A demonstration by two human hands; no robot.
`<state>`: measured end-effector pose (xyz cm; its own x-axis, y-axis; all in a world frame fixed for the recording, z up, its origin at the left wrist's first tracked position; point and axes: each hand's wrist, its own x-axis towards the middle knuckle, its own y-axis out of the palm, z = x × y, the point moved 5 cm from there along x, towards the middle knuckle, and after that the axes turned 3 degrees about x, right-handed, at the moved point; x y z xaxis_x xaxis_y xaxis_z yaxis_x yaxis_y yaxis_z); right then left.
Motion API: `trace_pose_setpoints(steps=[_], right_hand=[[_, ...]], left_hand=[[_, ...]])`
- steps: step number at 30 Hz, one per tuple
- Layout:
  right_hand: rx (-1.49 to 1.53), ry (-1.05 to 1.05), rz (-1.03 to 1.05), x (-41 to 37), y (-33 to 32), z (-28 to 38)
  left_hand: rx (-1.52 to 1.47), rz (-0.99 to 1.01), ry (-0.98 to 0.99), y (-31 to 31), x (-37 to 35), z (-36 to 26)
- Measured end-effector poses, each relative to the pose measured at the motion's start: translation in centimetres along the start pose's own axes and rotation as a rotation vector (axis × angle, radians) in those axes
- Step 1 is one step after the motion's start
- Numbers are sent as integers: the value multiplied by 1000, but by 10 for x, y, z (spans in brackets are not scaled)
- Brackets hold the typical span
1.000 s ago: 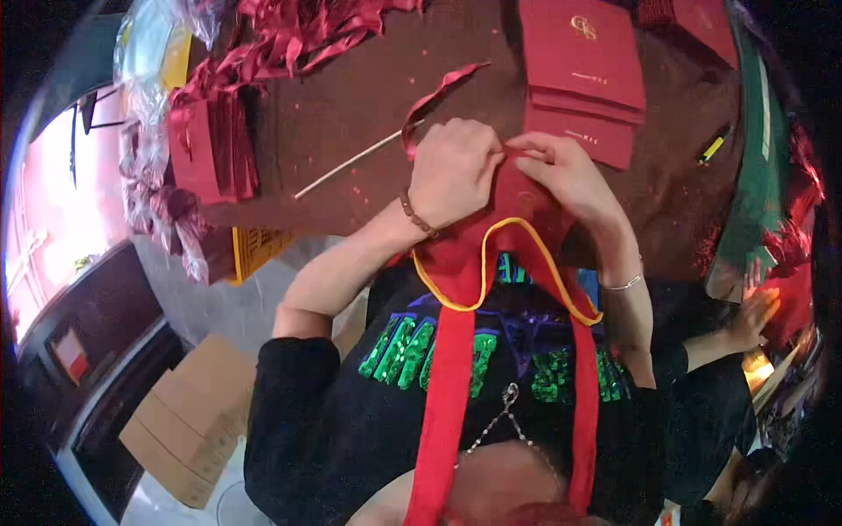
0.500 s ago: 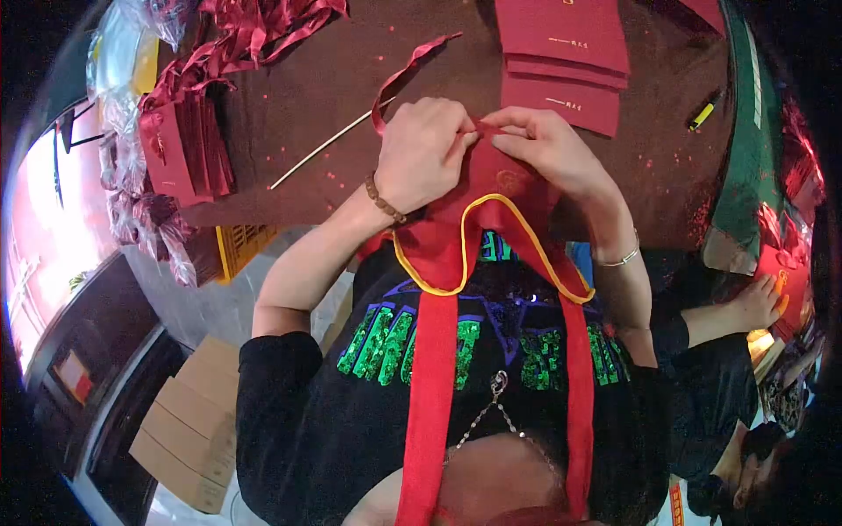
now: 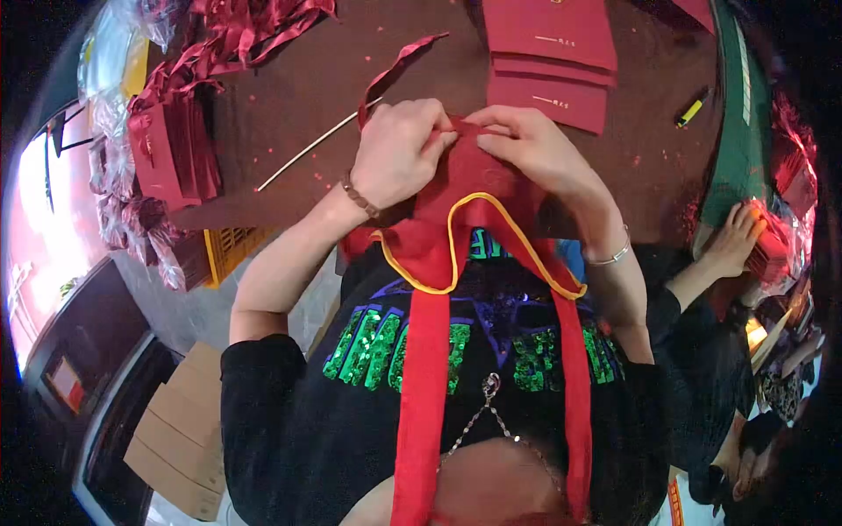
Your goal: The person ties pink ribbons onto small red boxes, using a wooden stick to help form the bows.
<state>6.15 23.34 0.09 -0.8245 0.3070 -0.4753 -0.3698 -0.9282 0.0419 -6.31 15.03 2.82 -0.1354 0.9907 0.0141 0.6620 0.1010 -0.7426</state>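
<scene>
My left hand (image 3: 403, 151) is closed, with its fingertips pinching at a red ribbon (image 3: 386, 77), whose loose tail curves up the table behind the knuckles. Close beside it, my right hand (image 3: 535, 151) pinches the upper edge of a dark red bag-like piece (image 3: 478, 171) bearing a faint emblem. The fingertips nearly meet there, and the exact spot they grip is partly hidden. Below hangs my red apron with a yellow-trimmed edge (image 3: 453, 254). A thin pale stick (image 3: 307, 151) lies on the table to the left of my left hand.
Flat dark red bags (image 3: 548, 101) are stacked ahead. Leftward stand more red bags (image 3: 167, 158) under a heap of red ribbons (image 3: 250, 35). A yellow marker (image 3: 691, 112) lies at right. Another person's hand (image 3: 732, 241) touches a red bundle. Cardboard boxes (image 3: 180, 421) stand lower left.
The view has shifted slightly, so most things sit further left. My hands keep nearly the same pinch. At right, the other person's hand has moved up and left beside the red bundle.
</scene>
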Motion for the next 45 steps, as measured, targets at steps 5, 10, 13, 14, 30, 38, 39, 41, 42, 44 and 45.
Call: trace_pose_setpoints(steps=[5,10,13,14,30,38,39,41,42,44,45], right_hand=[[8,-47,-11,2,-3,-2],[-80,99,-7,0,-9,6],[-84,33,1,3,-9,2],[-41,-9,12,4,-8,1],[38,-19,1,0,-6,7],[-54,53,-39,-2,-15,10],[-51,52,-39,-2,-14,7],[-76,-42,-28,1,-13,5],[-76,-42,-28,1,-13,6],[-69,8,-21,-1,-12,7],[-71,8,-20,-2,-12,8]], left_hand=[[-52,-18,8,5,-2,6],[25,-145,58,3,-2,5],[3,-178,37,2,0,1],[-19,-175,25,2,0,0],[-63,-136,65,5,0,-1],[-22,-215,79,3,3,-2],[-37,-214,93,4,2,-4],[-17,-193,67,3,3,-5],[-33,-201,60,4,4,-4],[-51,-208,53,4,5,-4],[-81,-171,17,5,6,-2]])
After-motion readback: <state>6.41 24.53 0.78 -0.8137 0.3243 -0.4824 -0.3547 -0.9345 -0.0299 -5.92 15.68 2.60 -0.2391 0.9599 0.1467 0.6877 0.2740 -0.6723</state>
